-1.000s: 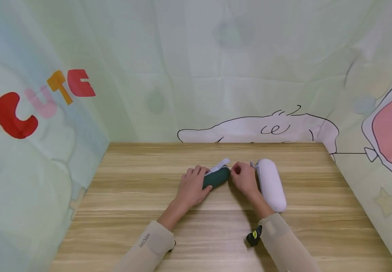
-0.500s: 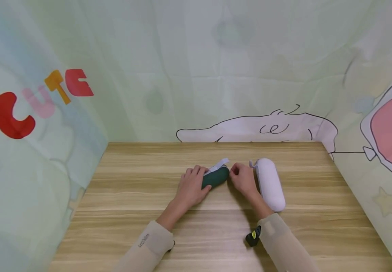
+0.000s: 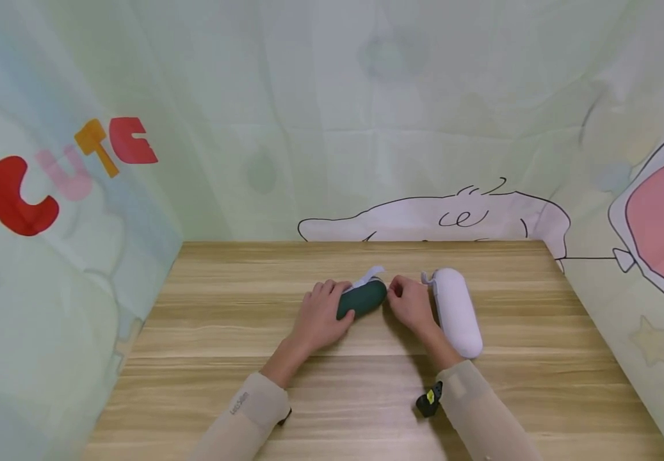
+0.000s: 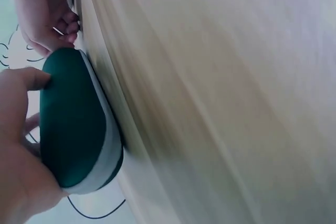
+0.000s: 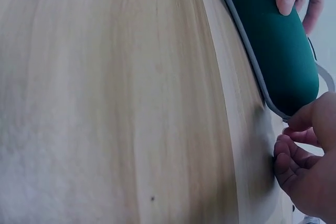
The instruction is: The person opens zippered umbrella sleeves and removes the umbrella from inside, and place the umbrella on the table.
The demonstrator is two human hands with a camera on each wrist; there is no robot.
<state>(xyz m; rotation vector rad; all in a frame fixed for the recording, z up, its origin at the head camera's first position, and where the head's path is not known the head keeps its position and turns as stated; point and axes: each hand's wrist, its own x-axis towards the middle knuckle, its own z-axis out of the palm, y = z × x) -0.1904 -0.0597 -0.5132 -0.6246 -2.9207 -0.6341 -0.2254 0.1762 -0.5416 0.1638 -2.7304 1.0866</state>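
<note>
A rounded dark green case, shaped like a glasses case, lies on the wooden table, with a grey band along its edge and a pale strap on its far side. My left hand grips its left end, thumb on the near side and fingers over the far side. At the other end, my right hand pinches with thumb and forefinger where the grey band rounds the tip. In the right wrist view those fingertips touch the case's edge; what looks like a small zipper pull between them is mostly hidden.
A similar white case with a small grey loop lies just right of my right hand. The wooden table meets printed cloth walls at the back and sides.
My left hand and the green case have shifted slightly left, and the pale strap bends more. My right hand stays almost in place, at the case's tip.
</note>
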